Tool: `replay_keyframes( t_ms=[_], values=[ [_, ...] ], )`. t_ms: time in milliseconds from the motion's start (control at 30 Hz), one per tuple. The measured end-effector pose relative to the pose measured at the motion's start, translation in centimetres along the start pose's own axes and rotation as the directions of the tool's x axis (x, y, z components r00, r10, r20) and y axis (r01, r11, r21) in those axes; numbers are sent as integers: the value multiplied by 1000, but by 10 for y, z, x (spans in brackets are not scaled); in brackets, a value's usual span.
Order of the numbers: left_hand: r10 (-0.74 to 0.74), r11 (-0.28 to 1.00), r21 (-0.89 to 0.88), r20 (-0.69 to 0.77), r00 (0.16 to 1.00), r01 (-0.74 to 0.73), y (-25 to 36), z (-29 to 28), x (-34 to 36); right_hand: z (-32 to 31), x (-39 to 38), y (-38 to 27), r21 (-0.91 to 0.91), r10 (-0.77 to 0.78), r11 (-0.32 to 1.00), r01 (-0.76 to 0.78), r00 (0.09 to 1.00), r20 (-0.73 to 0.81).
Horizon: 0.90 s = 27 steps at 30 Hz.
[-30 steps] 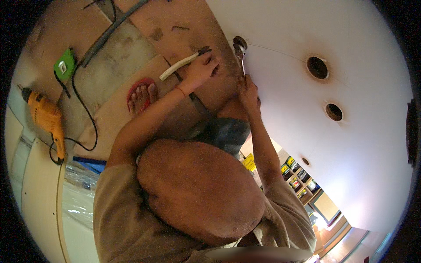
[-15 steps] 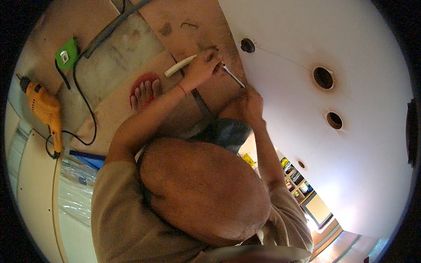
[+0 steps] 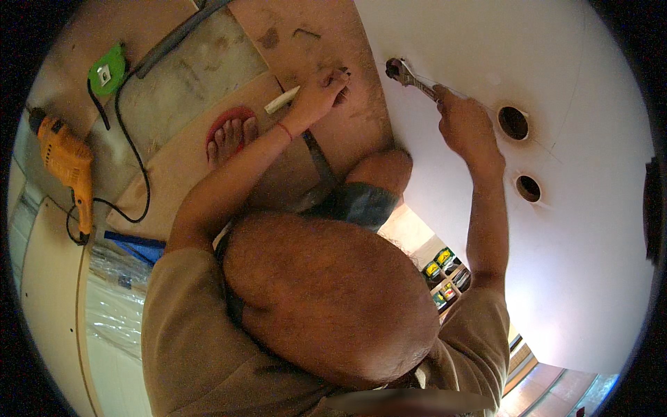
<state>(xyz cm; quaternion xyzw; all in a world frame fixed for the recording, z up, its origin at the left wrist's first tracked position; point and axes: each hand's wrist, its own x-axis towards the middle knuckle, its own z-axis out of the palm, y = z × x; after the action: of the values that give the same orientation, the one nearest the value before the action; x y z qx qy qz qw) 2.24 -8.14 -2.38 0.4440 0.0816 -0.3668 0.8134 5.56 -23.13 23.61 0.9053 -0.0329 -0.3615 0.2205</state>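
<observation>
Right hand [image 3: 469, 132]: closed, fingers wrapped round the handle of a wrench [image 3: 422, 87]. Wrench lies aslant over the white panel [image 3: 590, 118], its head at a dark-rimmed hole [image 3: 393, 64] close beside the panel's left edge. Whether the head grips anything in the hole: cannot tell.

Left hand [image 3: 321, 99]: above the brown board [image 3: 347, 45], near that board's right edge, fingers curled, their inner side partly hidden. A pale stick [image 3: 283, 101] shows on the wrist side of this hand; whether it is held or only passes beneath, cannot tell.

Panel: two larger holes right of the wrench, upper [image 3: 513, 123] and lower [image 3: 529, 188], brown marks round both.

Board: thin bent wire [image 3: 306, 33] lying between its left and right edges.

Floor, left side: green tape measure [image 3: 107, 69], orange drill [image 3: 68, 158] below it, black cord [image 3: 146, 181] looping alongside. A foot [image 3: 233, 134] in red footwear rests between drill and left hand.
</observation>
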Motion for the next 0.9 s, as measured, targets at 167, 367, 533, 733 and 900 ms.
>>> replay_keyframes(
  t_ms=[167,367,533,733,900],
  values=[
    [44,986,162,3,999,-43,-11,-6,2,-30,40,-11,-233,-140,962,145,989,39],
    [244,940,225,77,967,-256,-15,-10,3,-60,99,-50,-350,-176,914,205,978,111],
    [-116,993,13,45,992,116,-6,-14,-2,-60,108,-71,-344,-197,907,242,967,159],
    [-86,996,1,-3,996,86,4,-5,-4,-54,107,-62,-322,-185,918,229,969,161],
    [-90,996,-19,27,996,90,6,-6,-6,-41,92,-54,-293,-186,932,214,975,121]
  ],
)
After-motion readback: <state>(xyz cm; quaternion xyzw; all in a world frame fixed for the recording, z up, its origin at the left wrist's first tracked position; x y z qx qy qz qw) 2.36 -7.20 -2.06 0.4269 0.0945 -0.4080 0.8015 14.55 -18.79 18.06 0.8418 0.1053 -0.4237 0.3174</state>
